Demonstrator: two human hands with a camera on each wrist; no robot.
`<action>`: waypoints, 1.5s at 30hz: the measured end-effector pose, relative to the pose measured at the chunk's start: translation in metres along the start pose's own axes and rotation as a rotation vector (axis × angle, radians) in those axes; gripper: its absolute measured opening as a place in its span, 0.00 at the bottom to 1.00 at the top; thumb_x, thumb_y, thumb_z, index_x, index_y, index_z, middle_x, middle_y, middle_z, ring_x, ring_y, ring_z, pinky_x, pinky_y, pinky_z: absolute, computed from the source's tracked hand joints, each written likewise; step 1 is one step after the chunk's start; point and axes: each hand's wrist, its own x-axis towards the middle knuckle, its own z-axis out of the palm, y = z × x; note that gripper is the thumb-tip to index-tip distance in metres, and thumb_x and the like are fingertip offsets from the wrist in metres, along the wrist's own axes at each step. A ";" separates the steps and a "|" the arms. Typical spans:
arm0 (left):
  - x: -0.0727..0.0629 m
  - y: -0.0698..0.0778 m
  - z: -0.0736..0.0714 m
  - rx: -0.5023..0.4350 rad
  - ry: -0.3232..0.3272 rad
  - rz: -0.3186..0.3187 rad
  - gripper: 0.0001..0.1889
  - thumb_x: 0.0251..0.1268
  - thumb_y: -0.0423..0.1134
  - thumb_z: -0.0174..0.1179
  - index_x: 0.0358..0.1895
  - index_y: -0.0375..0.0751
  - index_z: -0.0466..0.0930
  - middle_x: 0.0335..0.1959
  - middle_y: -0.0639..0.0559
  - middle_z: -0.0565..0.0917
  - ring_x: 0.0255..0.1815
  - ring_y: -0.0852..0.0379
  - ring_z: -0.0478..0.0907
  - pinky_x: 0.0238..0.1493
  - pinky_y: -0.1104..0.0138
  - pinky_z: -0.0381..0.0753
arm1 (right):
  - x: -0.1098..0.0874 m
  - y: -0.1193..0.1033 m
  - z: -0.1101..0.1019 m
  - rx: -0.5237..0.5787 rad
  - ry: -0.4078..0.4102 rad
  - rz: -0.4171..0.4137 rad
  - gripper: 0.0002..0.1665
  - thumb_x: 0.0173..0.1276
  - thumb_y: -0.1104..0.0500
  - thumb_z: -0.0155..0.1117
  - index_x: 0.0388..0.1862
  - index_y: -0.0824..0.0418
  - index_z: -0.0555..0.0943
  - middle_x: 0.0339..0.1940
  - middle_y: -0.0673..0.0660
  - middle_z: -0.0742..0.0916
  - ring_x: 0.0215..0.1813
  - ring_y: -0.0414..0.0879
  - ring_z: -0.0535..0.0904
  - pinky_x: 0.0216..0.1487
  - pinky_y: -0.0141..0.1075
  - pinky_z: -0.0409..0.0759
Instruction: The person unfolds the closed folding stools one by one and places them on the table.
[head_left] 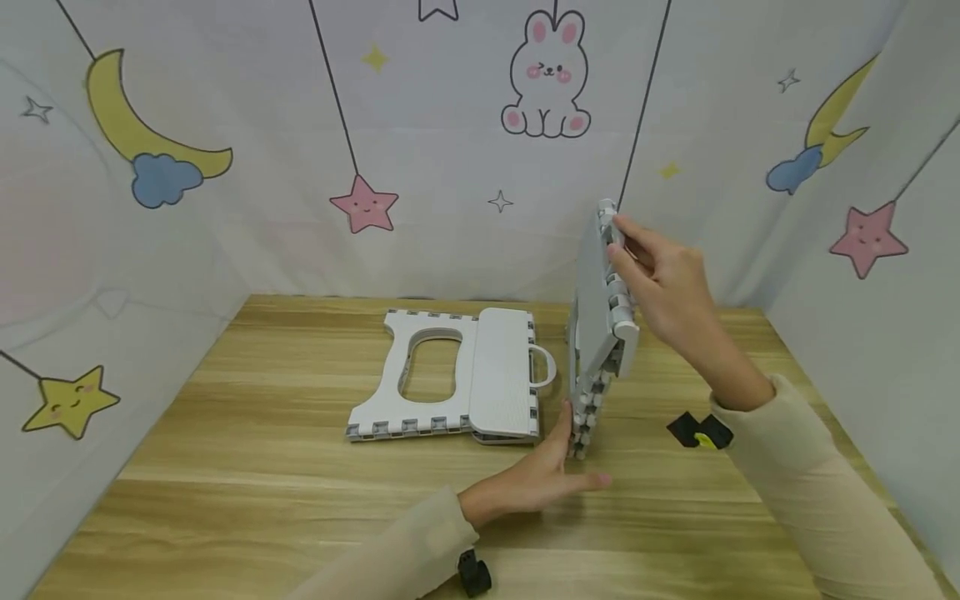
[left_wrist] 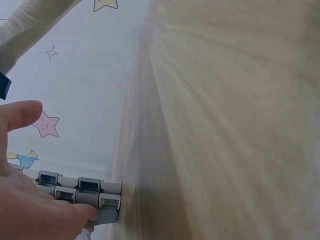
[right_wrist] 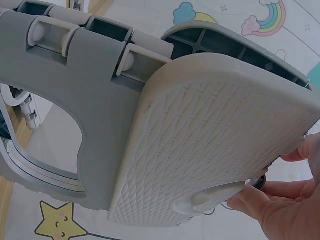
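Observation:
A grey-and-white folding step stool [head_left: 592,292] stands on its edge on the table, folded flat. My right hand [head_left: 667,287] pinches its top edge between thumb and fingers. In the right wrist view, the textured seat panel [right_wrist: 185,135] shows beside a leg frame with a large opening. Low on the stool's near side, my left hand [head_left: 528,483] touches the hinged edge with straight fingers, its thumb held apart. The left wrist view shows these fingers against the row of hinge knuckles [left_wrist: 80,187]. A second, white folded step stool [head_left: 498,367] lies flat to the left.
The wood-grain table [head_left: 262,500] meets a printed cloth backdrop [head_left: 450,150] behind and at both sides. The flat stool's handle loop [head_left: 551,367] points toward the upright stool. Dark wrist cameras [head_left: 474,573] are worn at both sleeves.

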 end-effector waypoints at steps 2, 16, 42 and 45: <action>0.000 -0.001 0.000 0.003 -0.004 -0.003 0.56 0.68 0.51 0.60 0.75 0.39 0.19 0.77 0.38 0.28 0.77 0.49 0.34 0.74 0.56 0.41 | 0.000 0.000 0.001 -0.011 0.007 -0.014 0.30 0.78 0.51 0.51 0.71 0.66 0.67 0.66 0.65 0.74 0.63 0.55 0.75 0.56 0.34 0.76; 0.000 -0.002 -0.009 0.051 0.049 0.110 0.52 0.69 0.49 0.60 0.77 0.36 0.29 0.79 0.41 0.38 0.77 0.52 0.41 0.74 0.59 0.46 | 0.002 0.001 0.000 -0.010 0.009 -0.046 0.29 0.78 0.51 0.51 0.71 0.66 0.68 0.67 0.63 0.74 0.64 0.54 0.74 0.57 0.33 0.75; 0.016 0.005 -0.024 0.236 0.232 0.260 0.27 0.78 0.43 0.47 0.71 0.31 0.56 0.66 0.38 0.65 0.67 0.44 0.66 0.66 0.64 0.68 | 0.000 0.005 0.001 -0.009 0.002 -0.032 0.29 0.78 0.51 0.51 0.71 0.65 0.68 0.66 0.64 0.75 0.63 0.55 0.75 0.56 0.37 0.76; 0.016 0.005 -0.024 0.211 0.222 0.276 0.26 0.78 0.41 0.47 0.70 0.30 0.56 0.65 0.37 0.65 0.67 0.42 0.66 0.67 0.64 0.67 | 0.000 0.005 0.000 -0.004 -0.002 -0.038 0.29 0.78 0.51 0.51 0.71 0.64 0.68 0.67 0.63 0.74 0.64 0.55 0.74 0.57 0.37 0.75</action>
